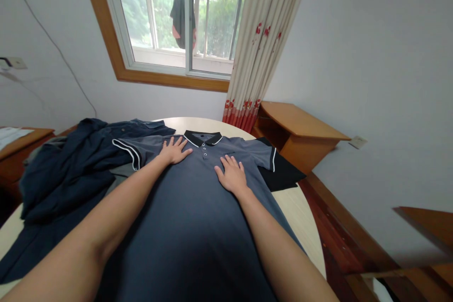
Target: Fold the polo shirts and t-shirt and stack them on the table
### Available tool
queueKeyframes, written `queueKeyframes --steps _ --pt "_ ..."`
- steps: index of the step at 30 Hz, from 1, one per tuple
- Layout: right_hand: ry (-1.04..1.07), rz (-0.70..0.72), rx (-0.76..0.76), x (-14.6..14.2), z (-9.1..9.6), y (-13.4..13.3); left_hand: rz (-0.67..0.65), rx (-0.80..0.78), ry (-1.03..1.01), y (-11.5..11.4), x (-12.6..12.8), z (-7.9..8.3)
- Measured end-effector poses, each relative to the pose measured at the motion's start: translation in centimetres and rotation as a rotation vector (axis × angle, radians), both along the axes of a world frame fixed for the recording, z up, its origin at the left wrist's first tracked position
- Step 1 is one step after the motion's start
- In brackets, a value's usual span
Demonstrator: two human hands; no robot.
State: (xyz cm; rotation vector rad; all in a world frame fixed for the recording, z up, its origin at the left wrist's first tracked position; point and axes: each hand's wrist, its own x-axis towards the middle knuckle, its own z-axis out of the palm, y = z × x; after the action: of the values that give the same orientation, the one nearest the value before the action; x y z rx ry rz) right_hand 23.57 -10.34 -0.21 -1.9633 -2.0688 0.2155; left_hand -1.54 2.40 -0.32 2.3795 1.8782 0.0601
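Observation:
A grey-blue polo shirt (198,198) lies spread front side up, its black, white-edged collar (202,138) at the far end. My left hand (174,151) rests flat on the chest, left of the button placket, with fingers spread. On the other side of the placket, my right hand (232,173) lies flat near the pocket edge, fingers apart. Neither hand grasps the cloth. White and black trim runs round both sleeve ends. Under the right sleeve, part of a black garment (279,172) sticks out.
A round, pale table (309,217) bears the clothes. Dark navy garments (67,170) are heaped at its left. Beyond stand a wooden cabinet (297,122) at the right, a curtain (264,42) and a window (177,19). Another wooden piece of furniture (28,141) is at the far left.

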Motion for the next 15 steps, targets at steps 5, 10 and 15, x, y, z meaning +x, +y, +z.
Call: queueKeyframes --steps 5,10,15 --pt "-0.025 -0.036 -0.012 0.2 -0.2 0.2 -0.054 0.143 0.138 -3.1 2.2 1.7" --pt "-0.038 -0.028 -0.014 0.1 -0.2 0.2 -0.221 0.174 0.013 -9.9 5.2 0.8" --pt "-0.041 -0.02 -0.023 0.2 -0.1 0.1 -0.169 0.101 -0.074 -13.8 3.2 -0.6"
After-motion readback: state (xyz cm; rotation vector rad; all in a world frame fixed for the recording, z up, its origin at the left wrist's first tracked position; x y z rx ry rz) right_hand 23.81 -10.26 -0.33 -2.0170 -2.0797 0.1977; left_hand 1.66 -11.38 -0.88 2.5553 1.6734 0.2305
